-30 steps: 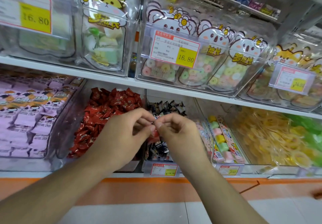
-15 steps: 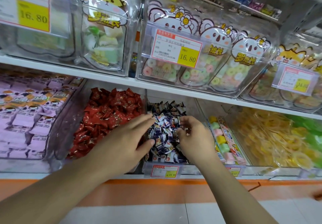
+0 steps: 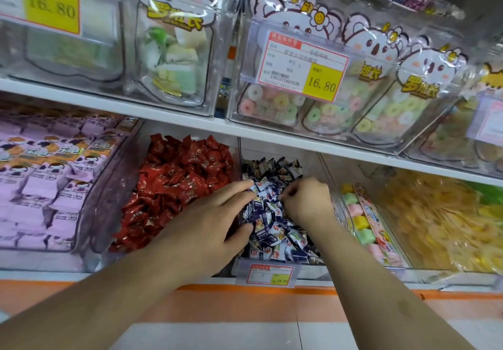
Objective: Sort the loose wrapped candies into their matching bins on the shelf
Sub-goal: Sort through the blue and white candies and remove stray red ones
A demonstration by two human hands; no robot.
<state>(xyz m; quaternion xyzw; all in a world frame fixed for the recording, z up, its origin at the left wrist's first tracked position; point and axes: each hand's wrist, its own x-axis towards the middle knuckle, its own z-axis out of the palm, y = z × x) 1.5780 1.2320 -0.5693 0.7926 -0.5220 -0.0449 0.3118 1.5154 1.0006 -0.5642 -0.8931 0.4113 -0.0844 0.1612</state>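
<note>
On the lower shelf, a narrow clear bin [image 3: 310, 270] holds a heap of navy-and-white wrapped candies [image 3: 272, 227]. To its left lies a pile of red wrapped candies [image 3: 177, 186]. My left hand [image 3: 206, 221] reaches across the divider between the two, fingers spread flat on the navy heap's left side, holding nothing. My right hand [image 3: 307, 200] is inside the same bin, fingers curled down into the candies. Whether it grips one is hidden.
Purple packets [image 3: 40, 181] fill the bin at far left. Pastel cube candy strips [image 3: 362, 221] and yellow candies [image 3: 435, 221] lie to the right. The upper shelf [image 3: 190, 121] carries clear bins with ring candies [image 3: 299, 105] hanging low over the lower bins.
A second ago both hands pinched something small together in front of the navy candy bin. They have since separated and moved forward into that bin.
</note>
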